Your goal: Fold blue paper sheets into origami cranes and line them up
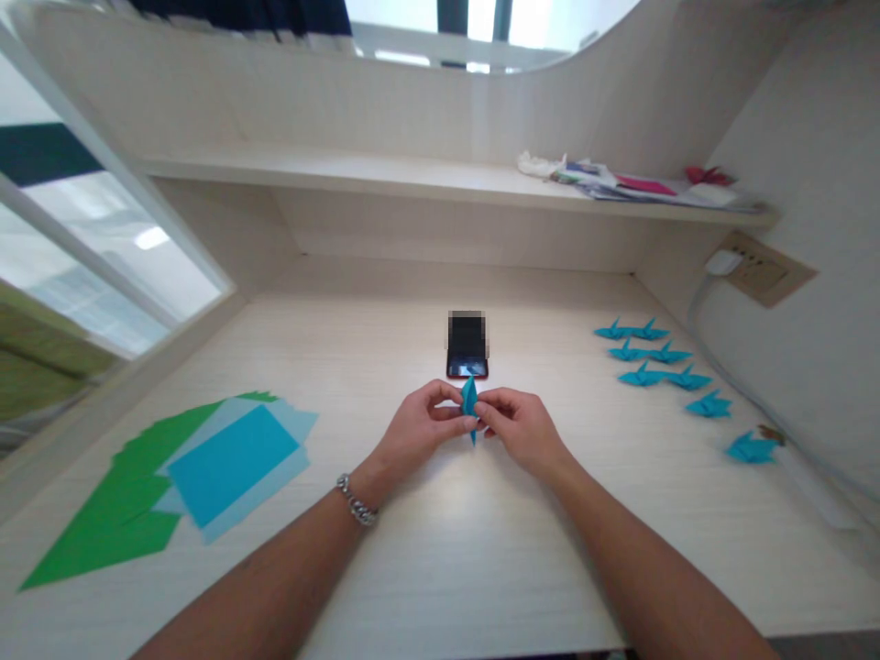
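Note:
A small folded piece of blue paper (468, 398), narrow and pointed at both ends, is held upright over the middle of the desk. From the left, my left hand (430, 417) pinches it between thumb and fingers; a chain bracelet circles that wrist. My right hand (517, 420) grips its right side, also closed, with the fingertips of both hands nearly meeting. Just beyond the paper lies a phone (467, 344) with a dark screen. Several finished blue paper cranes (644, 375) stand in rows at the right.
Green paper sheets (130, 490) and blue sheets (234, 463) are fanned out at the left. A white cable (732, 380) runs down the right side from a wall socket (763, 268). Above the desk (385, 321), a shelf (385, 179) carries papers (625, 186).

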`<state>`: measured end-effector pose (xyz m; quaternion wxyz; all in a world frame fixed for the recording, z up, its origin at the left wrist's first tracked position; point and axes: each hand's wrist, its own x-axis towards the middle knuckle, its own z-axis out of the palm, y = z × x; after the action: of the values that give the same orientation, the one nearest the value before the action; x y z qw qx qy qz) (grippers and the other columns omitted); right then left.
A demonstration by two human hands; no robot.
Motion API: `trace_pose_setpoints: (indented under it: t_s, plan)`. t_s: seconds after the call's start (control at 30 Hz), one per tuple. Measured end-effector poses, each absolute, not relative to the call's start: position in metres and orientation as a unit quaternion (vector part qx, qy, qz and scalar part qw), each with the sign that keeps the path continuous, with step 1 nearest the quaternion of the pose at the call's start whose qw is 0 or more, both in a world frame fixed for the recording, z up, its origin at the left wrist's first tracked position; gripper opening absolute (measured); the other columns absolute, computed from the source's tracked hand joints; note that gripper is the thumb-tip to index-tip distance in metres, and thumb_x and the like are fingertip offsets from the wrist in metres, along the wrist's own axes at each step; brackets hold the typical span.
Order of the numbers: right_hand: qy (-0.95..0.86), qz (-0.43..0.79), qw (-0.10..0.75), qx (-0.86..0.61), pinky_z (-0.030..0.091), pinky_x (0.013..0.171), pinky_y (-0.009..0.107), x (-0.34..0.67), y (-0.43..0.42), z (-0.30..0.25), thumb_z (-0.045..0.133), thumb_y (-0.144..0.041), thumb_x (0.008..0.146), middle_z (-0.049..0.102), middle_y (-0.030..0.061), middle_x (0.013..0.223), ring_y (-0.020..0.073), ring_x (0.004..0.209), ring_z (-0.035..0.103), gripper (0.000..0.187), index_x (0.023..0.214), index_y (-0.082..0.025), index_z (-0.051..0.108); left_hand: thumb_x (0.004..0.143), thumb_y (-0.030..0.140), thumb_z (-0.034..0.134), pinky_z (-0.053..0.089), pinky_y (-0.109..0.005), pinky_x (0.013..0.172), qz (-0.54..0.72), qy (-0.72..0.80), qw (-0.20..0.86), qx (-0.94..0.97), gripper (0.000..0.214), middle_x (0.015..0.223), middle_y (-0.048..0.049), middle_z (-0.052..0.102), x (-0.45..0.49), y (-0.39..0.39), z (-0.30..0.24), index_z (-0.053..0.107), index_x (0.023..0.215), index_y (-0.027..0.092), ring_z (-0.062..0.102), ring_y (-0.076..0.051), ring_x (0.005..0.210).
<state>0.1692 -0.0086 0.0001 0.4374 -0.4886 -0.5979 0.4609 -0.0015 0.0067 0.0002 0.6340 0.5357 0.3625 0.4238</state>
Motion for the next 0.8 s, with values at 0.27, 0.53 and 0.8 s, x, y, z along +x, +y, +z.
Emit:
trace_pose_setpoints:
  t_s: [0.27,0.53,0.8]
  plan:
    - [-0.616,0.348,0.453,-0.542,0.05,0.065,0.027,0.163,-0.011,-0.002,0.057,-0.014,0.07,0.07,0.0013,0.075,0.0165,0.069,0.064,0.018,0.083,-0.018,0.068,0.071,0.011,0.069,0.054,-0.038,0.087,0.447,0.348,0.574,0.591,0.026,0.11,-0.0072,0.061,0.007,-0.003,-0.004,0.053,0.091,0.016,0.063,-0.023,0.102]
    - [-0.652,0.278,0.44,-0.551,0.049,0.066,0.028,0.163,-0.013,0.0,0.054,-0.013,0.074,0.071,0.0014,0.08,0.0176,0.071,0.064,0.023,0.089,-0.022,0.069,0.069,0.009,0.071,0.05,-0.039,0.093,0.466,0.309,0.613,0.559,0.036,0.128,-0.0112,0.054,0.009,-0.009,0.003,0.055,0.1,0.017,0.061,-0.024,0.107]
    - [-0.78,0.081,0.405,-0.47,0.047,0.082,0.034,0.17,-0.016,0.007,0.051,-0.011,0.081,0.069,0.0077,0.093,0.022,0.089,0.061,0.024,0.097,-0.019,0.066,0.08,0.03,0.066,0.054,-0.038,0.08,0.454,0.343,0.727,0.385,0.024,0.091,-0.0112,0.07,0.004,0.002,0.005,0.064,0.094,0.011,0.067,-0.019,0.081]
